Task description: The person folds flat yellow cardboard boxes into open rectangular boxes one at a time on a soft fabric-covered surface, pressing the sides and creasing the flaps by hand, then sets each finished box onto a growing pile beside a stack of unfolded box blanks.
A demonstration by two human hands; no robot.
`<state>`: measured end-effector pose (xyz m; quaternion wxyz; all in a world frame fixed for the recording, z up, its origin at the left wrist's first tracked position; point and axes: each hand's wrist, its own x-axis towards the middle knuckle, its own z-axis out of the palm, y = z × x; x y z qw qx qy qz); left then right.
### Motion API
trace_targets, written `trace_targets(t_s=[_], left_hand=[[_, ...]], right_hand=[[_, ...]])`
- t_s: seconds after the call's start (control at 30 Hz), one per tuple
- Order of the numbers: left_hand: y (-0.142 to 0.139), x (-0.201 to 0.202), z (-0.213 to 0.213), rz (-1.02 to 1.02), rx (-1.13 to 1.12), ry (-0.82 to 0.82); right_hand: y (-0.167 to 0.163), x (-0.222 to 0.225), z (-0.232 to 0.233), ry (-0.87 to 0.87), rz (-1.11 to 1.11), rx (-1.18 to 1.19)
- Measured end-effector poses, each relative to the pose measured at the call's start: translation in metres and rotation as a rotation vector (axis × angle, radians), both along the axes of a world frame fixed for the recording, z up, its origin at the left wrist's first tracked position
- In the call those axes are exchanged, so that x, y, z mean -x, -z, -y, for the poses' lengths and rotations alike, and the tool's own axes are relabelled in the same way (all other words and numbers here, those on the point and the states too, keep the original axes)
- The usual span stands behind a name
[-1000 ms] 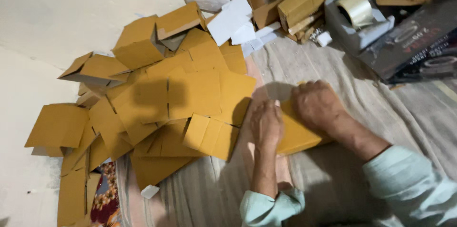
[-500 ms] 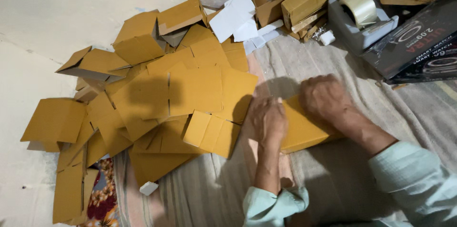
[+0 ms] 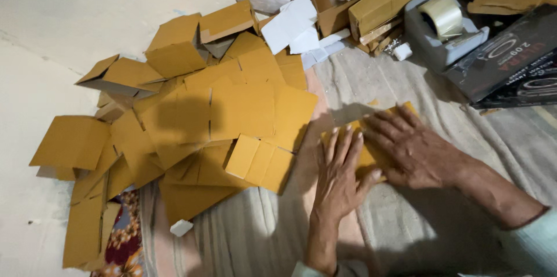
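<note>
Underneath, grey cloth [image 3: 464, 137] covers the floor beside a pale wall [image 3: 52, 15].

Mustard-yellow cardboard pieces [image 3: 232, 108], white paper sheets [image 3: 290, 24], a grey tape dispenser [image 3: 444, 36], a beige striped cloth [image 3: 418, 230].
</note>
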<state>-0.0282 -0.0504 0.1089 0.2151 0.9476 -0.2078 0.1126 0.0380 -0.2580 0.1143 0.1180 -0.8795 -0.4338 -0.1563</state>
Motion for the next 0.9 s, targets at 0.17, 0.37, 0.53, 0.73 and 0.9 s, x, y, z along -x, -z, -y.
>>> trace_targets(t_s=[0.17, 0.37, 0.53, 0.73, 0.9], left_hand=[[-0.004, 0.007, 0.017, -0.137, -0.130, -0.075], [0.007, 0.013, -0.009, -0.063, -0.119, -0.208], [0.014, 0.014, -0.002, -0.090, -0.316, -0.357], [0.026, 0.003, 0.055, 0.390, -0.595, -0.355], [0.016, 0.009, 0.018, -0.034, -0.199, -0.246]], right_hand=[[0.011, 0.024, -0.018, 0.142, -0.127, 0.448], [0.022, 0.019, 0.017, 0.185, 0.039, -0.131], [0.010, 0.028, 0.020, 0.617, 0.103, 0.686], [0.014, 0.050, -0.033, 0.471, -0.031, 0.295], [0.017, 0.039, 0.009, 0.314, 0.115, -0.052]])
